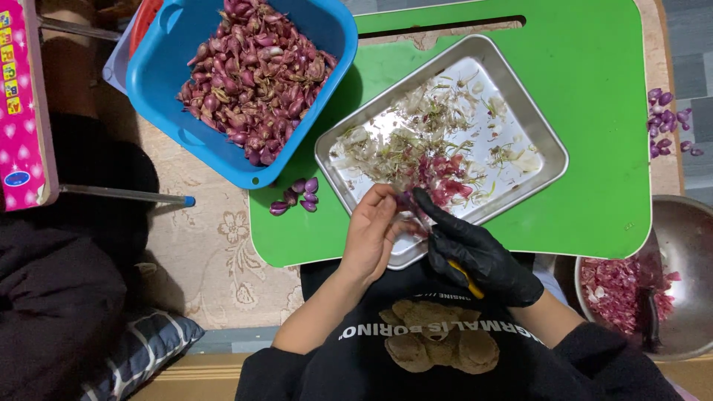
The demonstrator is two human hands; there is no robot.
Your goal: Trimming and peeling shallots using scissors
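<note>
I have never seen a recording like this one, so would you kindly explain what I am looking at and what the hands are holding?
This is one picture from a camera worn on a person's head, looking straight down at their own two hands; there is no machine. The bare left hand and the black-gloved right hand meet over a metal tray strewn with peelings, pinching a small shallot between them. The right hand also grips something with a yellow handle, likely a small knife. The tray sits on a green board. A blue tub holds unpeeled shallots, and a metal bowl holds chopped pieces.
</note>
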